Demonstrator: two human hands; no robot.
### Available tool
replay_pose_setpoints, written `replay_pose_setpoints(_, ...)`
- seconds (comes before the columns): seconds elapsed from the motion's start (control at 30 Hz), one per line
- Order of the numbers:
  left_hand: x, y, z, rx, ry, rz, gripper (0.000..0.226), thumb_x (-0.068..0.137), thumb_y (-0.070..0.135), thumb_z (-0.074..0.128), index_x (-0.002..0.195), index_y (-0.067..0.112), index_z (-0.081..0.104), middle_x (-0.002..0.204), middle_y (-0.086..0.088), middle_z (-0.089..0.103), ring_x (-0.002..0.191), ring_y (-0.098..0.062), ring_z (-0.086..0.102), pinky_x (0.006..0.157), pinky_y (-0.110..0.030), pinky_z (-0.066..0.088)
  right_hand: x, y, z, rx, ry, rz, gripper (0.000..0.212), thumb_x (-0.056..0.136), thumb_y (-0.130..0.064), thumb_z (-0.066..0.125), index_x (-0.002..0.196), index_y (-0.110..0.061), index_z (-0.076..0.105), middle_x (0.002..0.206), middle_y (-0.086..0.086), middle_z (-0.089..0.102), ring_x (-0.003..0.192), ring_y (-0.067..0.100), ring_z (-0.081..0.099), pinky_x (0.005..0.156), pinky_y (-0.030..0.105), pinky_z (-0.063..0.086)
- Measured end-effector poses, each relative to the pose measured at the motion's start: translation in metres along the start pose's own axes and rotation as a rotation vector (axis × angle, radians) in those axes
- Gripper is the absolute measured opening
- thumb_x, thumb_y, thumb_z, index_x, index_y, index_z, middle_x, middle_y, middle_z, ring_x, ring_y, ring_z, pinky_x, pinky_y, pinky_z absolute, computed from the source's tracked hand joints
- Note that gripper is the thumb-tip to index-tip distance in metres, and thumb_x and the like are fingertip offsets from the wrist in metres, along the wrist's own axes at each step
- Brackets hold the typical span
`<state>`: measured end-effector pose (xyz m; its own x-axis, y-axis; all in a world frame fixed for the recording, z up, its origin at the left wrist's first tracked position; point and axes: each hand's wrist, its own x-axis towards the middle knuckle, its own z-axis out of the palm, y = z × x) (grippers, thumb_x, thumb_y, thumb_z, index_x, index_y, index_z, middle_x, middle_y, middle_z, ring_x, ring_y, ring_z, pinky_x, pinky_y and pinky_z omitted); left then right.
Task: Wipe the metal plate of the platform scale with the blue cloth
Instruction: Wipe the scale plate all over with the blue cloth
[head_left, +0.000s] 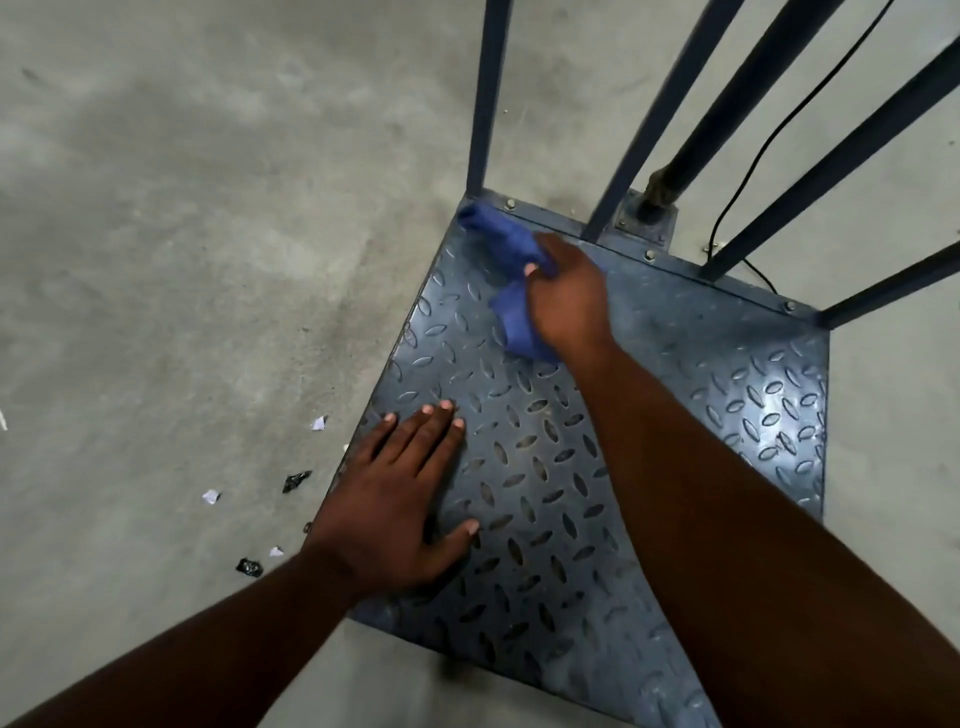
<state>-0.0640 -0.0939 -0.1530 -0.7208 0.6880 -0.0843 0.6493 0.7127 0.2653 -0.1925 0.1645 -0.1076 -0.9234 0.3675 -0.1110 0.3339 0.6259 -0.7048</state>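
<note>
The platform scale's metal plate (701, 374) is a blue-grey tread plate lying on the floor. My right hand (569, 299) is closed on the blue cloth (506, 249) and presses it onto the plate's far left corner. The cloth is bunched, with one end trailing toward the corner and a fold under my palm. My left hand (400, 499) lies flat on the plate near its left edge, fingers spread, holding nothing.
Blue metal rails (485, 98) and a dark post (737, 104) rise from the plate's far edge. A black cable (748, 171) runs down behind them. Small paper and black scraps (296, 480) litter the concrete floor (182, 234) left of the plate.
</note>
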Motion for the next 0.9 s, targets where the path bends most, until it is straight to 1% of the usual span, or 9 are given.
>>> replay_pose_setpoints(0.1,0.000,0.000,-0.001,-0.007,-0.002,0.000,0.105,0.090,0.078,0.050,0.170,0.015,0.025,0.178,-0.006,0.017,0.165,-0.022,0.016,0.133,-0.049,0.014,0.002,0.019,-0.026,0.402,0.045,0.233,0.031,0.092,-0.019,0.069,0.123,-0.015,0.068,0.115,0.009,0.072,0.101,0.026,0.069,0.094,0.042,0.055)
replay_pose_setpoints(0.17,0.000,0.000,0.000,-0.009,0.002,-0.002,0.105,0.089,0.077,0.052,0.170,0.015,0.026,0.178,-0.006,0.018,0.165,-0.022,0.017,0.133,-0.048,0.014,-0.006,0.036,-0.034,0.205,0.040,0.272,0.031,0.090,-0.038,0.069,0.120,-0.029,0.066,0.119,0.010,0.071,0.107,0.027,0.067,0.099,0.044,0.052)
replay_pose_setpoints(0.23,0.000,0.001,0.001,-0.013,0.003,-0.007,0.105,0.089,0.077,0.052,0.170,0.015,0.025,0.179,-0.005,0.017,0.165,-0.021,0.016,0.133,-0.049,0.014,-0.014,0.051,-0.040,-0.017,0.237,0.280,0.043,0.095,-0.052,0.058,0.122,-0.020,0.068,0.117,0.011,0.071,0.104,0.022,0.065,0.097,0.033,0.049)
replay_pose_setpoints(0.37,0.000,0.000,0.001,-0.007,-0.008,-0.002,0.105,0.091,0.079,0.049,0.171,0.016,0.021,0.179,-0.004,0.014,0.166,-0.020,0.012,0.133,-0.049,0.013,-0.029,0.032,-0.038,0.030,0.214,0.290,0.079,0.092,-0.083,0.035,0.109,-0.011,0.064,0.102,0.010,0.067,0.095,0.029,0.063,0.079,0.034,0.041)
replay_pose_setpoints(0.5,0.000,0.001,0.001,-0.003,-0.014,-0.004,0.105,0.091,0.079,0.047,0.171,0.016,0.020,0.179,-0.005,0.013,0.166,-0.021,0.012,0.133,-0.050,0.013,-0.029,0.018,-0.021,-0.012,0.032,0.287,0.050,0.090,-0.052,0.074,0.118,-0.015,0.057,0.106,0.001,0.059,0.093,0.020,0.059,0.078,0.030,0.041)
replay_pose_setpoints(0.63,0.000,0.001,0.001,0.001,-0.007,-0.002,0.105,0.091,0.079,0.047,0.171,0.016,0.022,0.179,-0.006,0.014,0.165,-0.022,0.014,0.133,-0.050,0.015,-0.029,0.019,-0.037,-0.077,0.104,0.347,0.018,0.095,-0.016,0.064,0.105,-0.003,0.069,0.101,0.015,0.070,0.093,0.031,0.068,0.076,0.035,0.050)
replay_pose_setpoints(0.73,0.001,0.001,0.002,0.014,0.010,0.007,0.104,0.092,0.079,0.046,0.170,0.015,0.023,0.179,-0.007,0.015,0.165,-0.023,0.015,0.134,-0.049,0.013,-0.056,-0.005,-0.072,-0.069,0.255,0.131,0.010,0.098,-0.008,0.058,0.095,-0.013,0.066,0.086,0.006,0.066,0.083,0.024,0.069,0.076,0.036,0.057)
replay_pose_setpoints(0.8,0.000,0.001,0.002,0.017,0.013,0.010,0.104,0.092,0.079,0.046,0.170,0.015,0.023,0.178,-0.007,0.016,0.165,-0.023,0.015,0.134,-0.047,0.010,-0.075,-0.030,-0.078,-0.192,0.083,-0.041,0.014,0.099,-0.012,0.060,0.090,-0.023,0.060,0.081,-0.002,0.062,0.075,0.011,0.063,0.075,0.035,0.058)
replay_pose_setpoints(0.9,0.001,0.003,-0.002,0.018,0.025,0.006,0.100,0.090,0.077,0.052,0.166,0.014,0.036,0.173,-0.010,0.032,0.160,-0.027,0.028,0.133,-0.049,0.014,-0.096,-0.043,-0.060,-0.181,-0.349,-0.010,0.034,0.096,-0.047,0.067,0.073,-0.022,0.061,0.068,-0.004,0.062,0.064,0.006,0.059,0.064,0.023,0.048)
